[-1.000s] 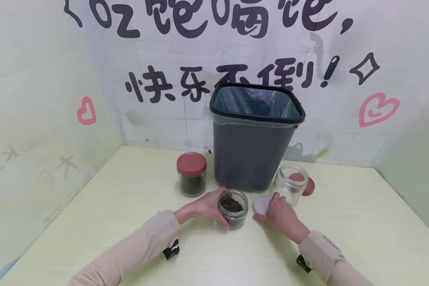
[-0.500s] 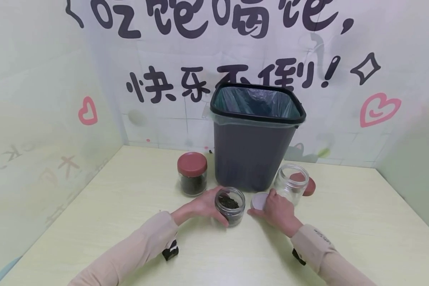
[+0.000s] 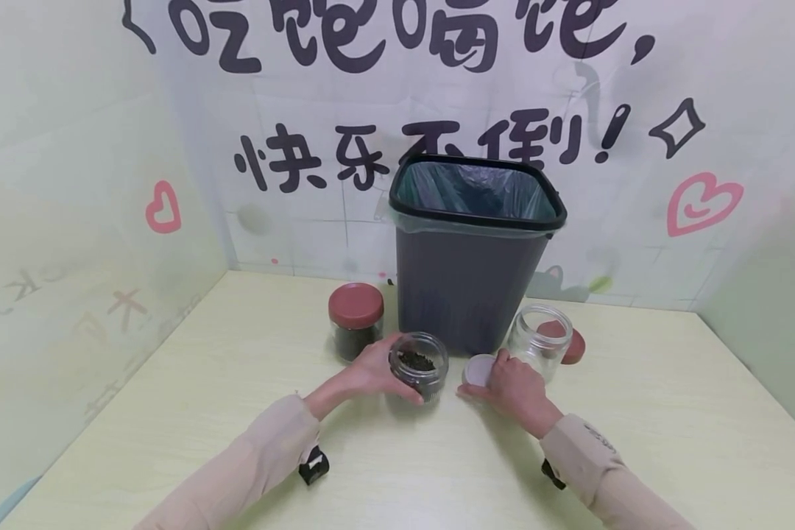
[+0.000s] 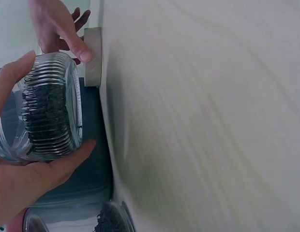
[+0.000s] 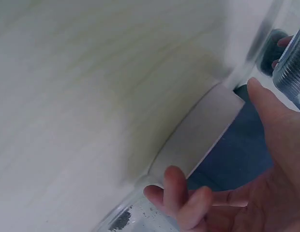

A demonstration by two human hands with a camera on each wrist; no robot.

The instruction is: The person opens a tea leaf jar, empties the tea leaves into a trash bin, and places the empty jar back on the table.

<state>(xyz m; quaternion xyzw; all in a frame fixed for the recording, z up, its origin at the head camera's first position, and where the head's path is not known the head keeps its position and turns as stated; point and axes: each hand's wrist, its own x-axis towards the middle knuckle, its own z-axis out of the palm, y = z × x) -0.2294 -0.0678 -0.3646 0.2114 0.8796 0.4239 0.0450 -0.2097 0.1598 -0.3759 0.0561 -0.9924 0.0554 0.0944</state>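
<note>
Just beyond the left hand, at far left: a red-lidded glass jar [image 3: 356, 318], capped, with dark contents. Next, the left hand [image 3: 374, 370], thumb and fingers wrapped round a ribbed glass jar [image 3: 422, 381], with a firm-looking grip. Uncapped, roughly upright, partly filled with dark leaf-like flakes [image 3: 415, 361]. Just changed: over the last second, raised clear of the table [image 3: 397, 464] and carried slightly leftward and away from the person. Probable meaning for the work: no longer waiting on the lid, and free to be moved, contents and all.

Beyond both hands, between and behind: a dark waste bin [image 3: 464, 287] with a bag liner [image 3: 473, 190]. Between the hands, nearer the right: a pale round lid [image 3: 477, 370], flat on the table, nudged slightly leftward. Around its right side, the right hand [image 3: 518, 389], fingers bent, thumb stretched along the near edge; impossible to tell whether pinching or merely resting there.

Just beyond the right hand: a clear glass jar [image 3: 531, 350], uncapped. Behind that, farthest right: a red lid [image 3: 575, 347], partly seen through the glass.
</note>
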